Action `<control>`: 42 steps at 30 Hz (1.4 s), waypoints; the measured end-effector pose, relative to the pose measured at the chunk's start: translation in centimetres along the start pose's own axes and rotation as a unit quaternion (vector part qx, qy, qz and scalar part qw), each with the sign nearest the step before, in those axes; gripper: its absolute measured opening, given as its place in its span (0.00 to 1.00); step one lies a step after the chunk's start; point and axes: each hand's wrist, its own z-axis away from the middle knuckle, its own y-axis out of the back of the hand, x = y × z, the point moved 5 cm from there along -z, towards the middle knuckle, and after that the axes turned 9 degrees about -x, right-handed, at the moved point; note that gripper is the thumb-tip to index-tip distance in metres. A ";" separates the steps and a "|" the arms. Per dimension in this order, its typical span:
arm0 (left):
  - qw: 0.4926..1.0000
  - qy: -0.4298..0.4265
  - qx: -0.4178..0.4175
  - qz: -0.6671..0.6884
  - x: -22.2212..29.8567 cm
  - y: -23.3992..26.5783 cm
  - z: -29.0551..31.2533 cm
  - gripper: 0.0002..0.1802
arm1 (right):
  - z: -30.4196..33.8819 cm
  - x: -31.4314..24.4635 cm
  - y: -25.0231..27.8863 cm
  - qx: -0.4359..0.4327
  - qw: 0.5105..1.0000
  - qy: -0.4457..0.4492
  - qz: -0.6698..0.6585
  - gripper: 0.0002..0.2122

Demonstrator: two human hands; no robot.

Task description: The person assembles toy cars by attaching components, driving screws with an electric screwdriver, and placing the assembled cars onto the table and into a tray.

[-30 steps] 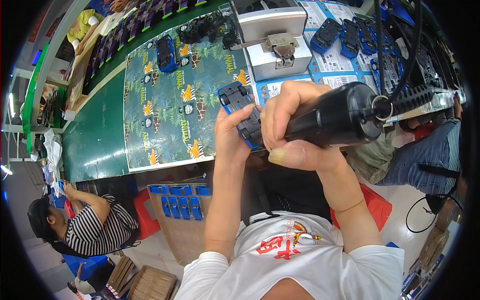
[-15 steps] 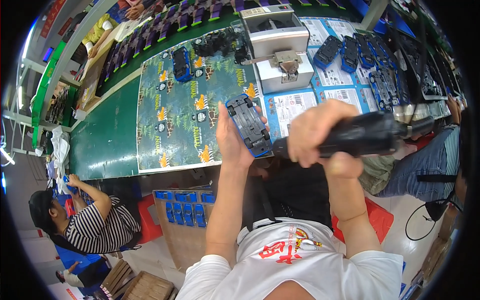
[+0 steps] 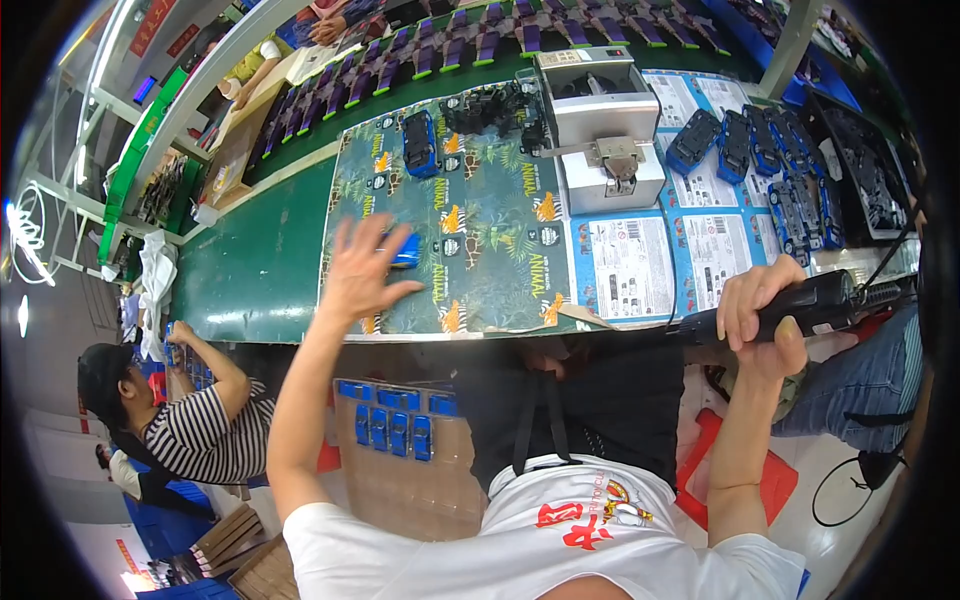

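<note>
My left hand (image 3: pixel 362 270) is open over the patterned sheet on the workbench, its fingers spread. Partly behind those fingers lies a blue toy car (image 3: pixel 405 251); whether the hand touches it I cannot tell. At the bench's front edge on the right, my right hand (image 3: pixel 757 312) is wrapped round a black electric screwdriver (image 3: pixel 822 304), whose narrow end points left. Farther back on the sheet sits another blue toy car (image 3: pixel 421 144), its dark underside up. Black plastic parts (image 3: pixel 490 108) are heaped beside it.
A metal dispenser machine (image 3: pixel 603 130) stands at the back middle. Several blue cars (image 3: pixel 735 146) lie underside up on printed sheets to its right, near a tray of dark parts (image 3: pixel 866 170). Packed blue cars (image 3: pixel 398 434) rest in a carton below the bench. A co-worker (image 3: pixel 205 430) sits at left.
My left hand has moved left and let go of the toy car, which now lies on the sheet. My right hand has drawn the electric screwdriver away to the right.
</note>
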 end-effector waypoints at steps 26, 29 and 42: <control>0.887 0.133 -0.102 0.431 26.0 2.3 -39.4 0.34 | 2.9 -4.0 0.9 0.023 0.992 -0.123 0.032 0.16; 0.842 0.146 -0.098 0.510 25.7 2.2 -39.5 0.38 | 3.0 -3.9 1.7 0.036 0.990 -0.131 0.035 0.15; 0.629 -0.032 0.179 0.756 20.0 16.8 -22.9 0.31 | -1.3 -3.3 2.1 0.064 0.995 0.073 0.036 0.15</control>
